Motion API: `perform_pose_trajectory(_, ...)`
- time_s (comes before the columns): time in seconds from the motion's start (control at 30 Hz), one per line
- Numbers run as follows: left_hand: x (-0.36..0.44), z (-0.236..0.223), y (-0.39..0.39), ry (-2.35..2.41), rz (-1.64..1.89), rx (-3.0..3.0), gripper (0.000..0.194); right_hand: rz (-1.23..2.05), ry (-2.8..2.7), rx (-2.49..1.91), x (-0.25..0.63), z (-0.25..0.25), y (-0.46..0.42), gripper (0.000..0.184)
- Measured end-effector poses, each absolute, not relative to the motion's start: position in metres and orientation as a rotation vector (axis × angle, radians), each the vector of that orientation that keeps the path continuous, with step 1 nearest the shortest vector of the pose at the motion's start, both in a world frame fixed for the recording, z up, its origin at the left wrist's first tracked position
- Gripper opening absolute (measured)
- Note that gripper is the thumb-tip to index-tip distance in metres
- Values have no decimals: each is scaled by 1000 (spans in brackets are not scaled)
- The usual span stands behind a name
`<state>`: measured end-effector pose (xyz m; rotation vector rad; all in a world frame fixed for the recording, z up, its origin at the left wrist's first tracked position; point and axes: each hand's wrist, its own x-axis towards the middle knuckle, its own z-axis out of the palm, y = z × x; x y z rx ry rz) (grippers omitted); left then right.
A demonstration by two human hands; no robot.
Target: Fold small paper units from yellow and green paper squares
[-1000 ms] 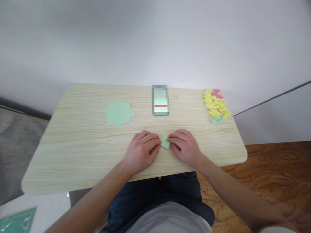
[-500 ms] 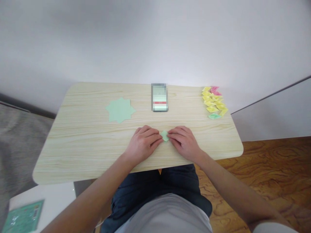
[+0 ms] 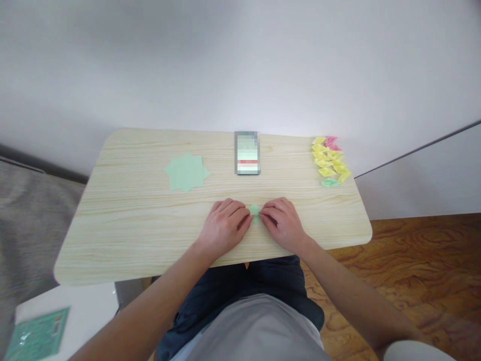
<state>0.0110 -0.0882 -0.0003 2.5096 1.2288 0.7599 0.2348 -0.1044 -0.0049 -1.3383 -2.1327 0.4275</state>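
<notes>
A small piece of folded light green paper [image 3: 254,209] is at the front middle of the wooden table [image 3: 124,240]. My left hand [image 3: 226,224] pinches its left side between thumb and fingers. From the other side my right hand [image 3: 282,220] grips the right edge with thumb and fingertips. The fingers cover parts of the paper, so its full shape is hidden. Beyond my left hand lie light green paper sheets [image 3: 187,173], stacked at turned angles so their corners form a star outline.
A phone [image 3: 247,153] with a blurred screen lies at the table's back middle. Several folded yellow paper pieces [image 3: 326,161] sit at the right, along with pink ones [image 3: 331,143] and a green one [image 3: 330,183]. Lower left, a green packet [image 3: 39,335] rests on a white surface.
The small green paper has changed shape between my fingers, its front part now looking creased or raised. Both hands stay on it, and the view has shifted slightly.
</notes>
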Motion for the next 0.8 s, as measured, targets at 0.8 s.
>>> perform_pose_trajectory(0.8,17,10,-85,1509,569,2315,15,445,-2212,-1728,221,18,-95,19)
